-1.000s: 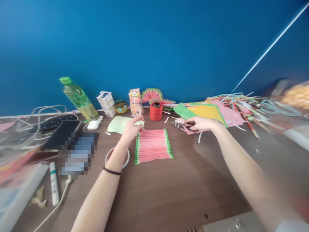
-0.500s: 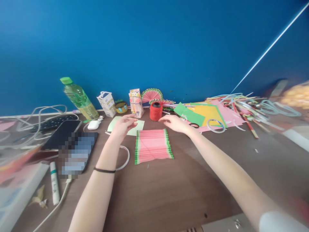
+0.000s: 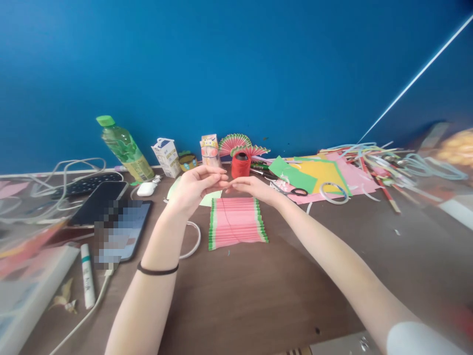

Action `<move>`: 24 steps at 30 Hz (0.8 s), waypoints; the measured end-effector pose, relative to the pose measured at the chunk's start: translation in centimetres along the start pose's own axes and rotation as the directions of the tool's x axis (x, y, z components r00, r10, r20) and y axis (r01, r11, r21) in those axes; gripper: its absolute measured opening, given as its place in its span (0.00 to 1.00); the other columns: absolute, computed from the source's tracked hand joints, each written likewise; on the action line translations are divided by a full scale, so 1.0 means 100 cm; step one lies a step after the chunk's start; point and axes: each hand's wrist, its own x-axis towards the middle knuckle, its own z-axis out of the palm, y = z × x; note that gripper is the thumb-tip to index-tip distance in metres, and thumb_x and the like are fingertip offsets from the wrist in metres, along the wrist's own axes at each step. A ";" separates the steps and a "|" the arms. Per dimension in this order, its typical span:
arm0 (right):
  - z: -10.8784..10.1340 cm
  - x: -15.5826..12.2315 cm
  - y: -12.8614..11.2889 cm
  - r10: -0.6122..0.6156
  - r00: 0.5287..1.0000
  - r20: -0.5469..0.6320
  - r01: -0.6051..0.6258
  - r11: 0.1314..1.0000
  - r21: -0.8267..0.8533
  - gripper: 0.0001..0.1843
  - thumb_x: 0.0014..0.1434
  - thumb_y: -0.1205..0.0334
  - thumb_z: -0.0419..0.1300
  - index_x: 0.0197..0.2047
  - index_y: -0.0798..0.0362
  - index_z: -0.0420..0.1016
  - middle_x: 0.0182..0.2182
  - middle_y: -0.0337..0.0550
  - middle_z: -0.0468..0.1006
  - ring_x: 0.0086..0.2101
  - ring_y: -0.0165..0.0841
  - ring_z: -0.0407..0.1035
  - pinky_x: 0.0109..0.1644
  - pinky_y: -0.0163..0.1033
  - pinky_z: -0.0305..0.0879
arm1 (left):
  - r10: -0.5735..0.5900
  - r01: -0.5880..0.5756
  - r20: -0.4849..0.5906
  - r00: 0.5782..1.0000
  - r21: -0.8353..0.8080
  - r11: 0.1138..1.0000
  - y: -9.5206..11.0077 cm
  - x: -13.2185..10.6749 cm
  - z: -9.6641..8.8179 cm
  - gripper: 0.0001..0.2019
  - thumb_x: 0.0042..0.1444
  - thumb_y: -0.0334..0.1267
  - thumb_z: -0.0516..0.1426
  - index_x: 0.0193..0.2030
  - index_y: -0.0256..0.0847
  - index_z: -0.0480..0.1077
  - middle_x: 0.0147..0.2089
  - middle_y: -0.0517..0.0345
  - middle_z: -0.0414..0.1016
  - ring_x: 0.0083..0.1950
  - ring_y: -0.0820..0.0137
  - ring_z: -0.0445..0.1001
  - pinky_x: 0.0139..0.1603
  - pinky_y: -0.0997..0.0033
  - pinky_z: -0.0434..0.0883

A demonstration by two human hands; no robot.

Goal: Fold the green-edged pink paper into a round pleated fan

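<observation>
A pleated pink paper with green side edges (image 3: 236, 223) lies on the brown desk (image 3: 258, 296). A thin dark thread runs across it up toward my hands. My left hand (image 3: 194, 187) and my right hand (image 3: 251, 187) meet fingertip to fingertip just above the paper's far edge, each pinching what looks like that thread. A red thread spool (image 3: 240, 164) stands right behind my hands. Black-handled scissors (image 3: 293, 191) lie on the coloured sheets to the right.
A green bottle (image 3: 123, 148), small cartons (image 3: 166, 158) and paper fans (image 3: 236, 144) line the blue wall. Phones (image 3: 111, 217), a glue stick (image 3: 87, 276) and cables lie at the left. Coloured paper sheets (image 3: 321, 175), a tape ring (image 3: 330, 192) and strips spread to the right.
My right hand left the scissors on the coloured sheets and came left. Both hands rose and met above the pleated paper's far edge.
</observation>
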 end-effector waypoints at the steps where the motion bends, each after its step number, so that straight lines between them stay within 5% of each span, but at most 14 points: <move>1: 0.005 -0.004 -0.006 -0.014 0.996 0.084 0.005 0.994 0.109 0.16 0.60 0.57 0.51 0.45 0.55 0.73 0.41 0.46 0.78 0.46 0.33 0.70 0.52 0.41 0.61 | 0.014 -0.014 -0.015 1.000 -0.002 1.000 0.000 0.000 0.001 0.06 0.46 0.32 0.62 0.32 0.35 0.73 0.32 0.55 0.77 0.34 0.69 0.77 0.45 0.64 0.74; 4: 0.019 -0.013 -0.019 -0.009 0.977 0.214 -0.042 0.971 0.235 0.16 0.57 0.53 0.56 0.42 0.56 0.74 0.37 0.46 0.79 0.43 0.33 0.71 0.51 0.42 0.62 | 0.040 -0.042 -0.061 0.997 -0.022 0.999 0.000 0.000 0.004 0.05 0.47 0.30 0.60 0.33 0.35 0.73 0.34 0.55 0.77 0.36 0.69 0.77 0.47 0.63 0.73; 9: 0.027 -0.026 -0.028 0.006 0.984 0.176 -0.064 0.943 0.326 0.13 0.51 0.55 0.62 0.31 0.58 0.72 0.24 0.42 0.77 0.29 0.30 0.73 0.40 0.39 0.68 | 0.037 -0.048 -0.158 0.987 -0.061 0.997 -0.001 0.005 -0.001 0.04 0.48 0.29 0.58 0.33 0.34 0.73 0.32 0.54 0.77 0.35 0.70 0.77 0.48 0.63 0.72; 14: -0.001 -0.034 -0.037 0.151 0.986 0.067 -0.162 0.965 0.205 0.12 0.51 0.58 0.62 0.33 0.58 0.72 0.21 0.40 0.75 0.23 0.29 0.72 0.31 0.36 0.69 | 0.095 -0.117 -0.319 0.943 -0.050 0.992 -0.005 0.011 -0.016 0.07 0.48 0.32 0.58 0.35 0.34 0.72 0.35 0.52 0.78 0.40 0.68 0.76 0.51 0.63 0.70; 17: -0.021 -0.036 -0.041 0.143 0.989 -0.045 -0.132 0.973 0.187 0.10 0.50 0.60 0.62 0.32 0.59 0.72 0.19 0.38 0.73 0.21 0.26 0.69 0.28 0.34 0.68 | 0.135 -0.062 -0.329 0.935 0.224 0.973 -0.010 0.011 -0.022 0.17 0.46 0.37 0.59 0.44 0.37 0.71 0.48 0.49 0.74 0.49 0.63 0.73 0.54 0.60 0.67; 20: -0.034 -0.038 -0.040 0.104 0.968 -0.229 -0.044 0.966 0.255 0.11 0.48 0.60 0.63 0.33 0.59 0.73 0.18 0.36 0.72 0.20 0.25 0.67 0.26 0.34 0.67 | 0.110 0.036 -0.189 0.976 0.634 0.772 -0.018 0.009 -0.018 0.22 0.45 0.39 0.59 0.50 0.40 0.69 0.55 0.49 0.69 0.55 0.58 0.68 0.56 0.59 0.63; 22: -0.040 -0.041 -0.041 0.093 0.931 -0.352 0.025 0.948 0.318 0.12 0.47 0.59 0.65 0.32 0.58 0.73 0.18 0.36 0.72 0.20 0.25 0.66 0.25 0.33 0.66 | -0.011 0.000 0.008 1.000 0.821 0.571 -0.025 0.006 -0.011 0.23 0.47 0.42 0.57 0.51 0.41 0.68 0.55 0.49 0.70 0.57 0.57 0.66 0.59 0.59 0.60; 24: -0.044 -0.046 -0.044 0.078 0.894 -0.440 0.094 0.929 0.357 0.11 0.46 0.59 0.65 0.31 0.57 0.72 0.18 0.35 0.70 0.19 0.24 0.65 0.24 0.32 0.65 | -0.169 -0.064 0.144 0.975 0.911 0.407 -0.033 0.003 -0.001 0.33 0.45 0.47 0.58 0.59 0.41 0.61 0.62 0.46 0.61 0.63 0.55 0.57 0.62 0.56 0.53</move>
